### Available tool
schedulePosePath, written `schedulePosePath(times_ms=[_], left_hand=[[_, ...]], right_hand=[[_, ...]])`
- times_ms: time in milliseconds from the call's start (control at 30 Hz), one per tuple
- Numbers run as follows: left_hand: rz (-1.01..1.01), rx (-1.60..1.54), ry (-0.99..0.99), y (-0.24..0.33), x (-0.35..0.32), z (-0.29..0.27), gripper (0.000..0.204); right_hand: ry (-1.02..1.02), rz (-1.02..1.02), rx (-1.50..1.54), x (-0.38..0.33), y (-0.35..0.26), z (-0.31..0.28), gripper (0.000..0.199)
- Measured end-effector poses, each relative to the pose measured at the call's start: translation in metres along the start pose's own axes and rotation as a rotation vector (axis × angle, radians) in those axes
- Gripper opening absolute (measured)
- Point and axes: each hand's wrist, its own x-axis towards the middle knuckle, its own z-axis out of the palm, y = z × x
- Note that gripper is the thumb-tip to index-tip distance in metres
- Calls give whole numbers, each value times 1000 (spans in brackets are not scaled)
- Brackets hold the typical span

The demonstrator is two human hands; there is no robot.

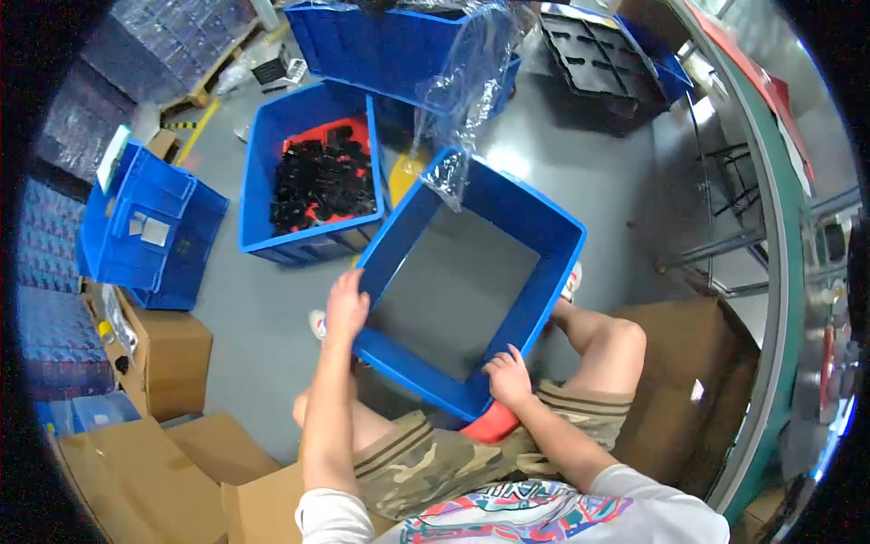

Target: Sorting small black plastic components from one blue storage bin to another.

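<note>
A large blue plastic bin (pixel 555 238) with a flat grey area inside is tilted in front of my knees. My left hand (pixel 346 308) grips its left rim near the front corner, fingers over the edge. On the near rim, toward the right, my right hand (pixel 508 375) is closed with the fingers hooked over the wall. Clear plastic film (pixel 480 77) hangs down over the bin's far corner. Under the near edge, between my legs, something red (pixel 492 422) shows in part.
Beyond it to the left, another blue bin (pixel 258 195) holds many small black parts on red material. A further blue bin (pixel 362 50) stands behind. Stacked blue bins (pixel 149 222) and cardboard boxes (pixel 172 363) are at left. A large carton (pixel 680 390) and a green-edged bench (pixel 781 227) flank my right.
</note>
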Motion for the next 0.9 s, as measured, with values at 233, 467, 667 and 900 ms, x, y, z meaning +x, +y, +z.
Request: schedulePosePath(times_ms=[233, 467, 667, 900], left_hand=[[16, 160, 89, -22, 72, 3, 48], [-65, 358, 3, -2, 118, 40, 55], [-27, 424, -34, -15, 148, 50, 49], [-11, 457, -46, -17, 130, 37, 27]], right_hand=[[200, 175, 103, 47, 59, -25, 25], [474, 519, -38, 83, 115, -61, 57], [349, 780, 995, 1, 40, 39, 76], [268, 1111, 660, 4, 35, 35, 37]])
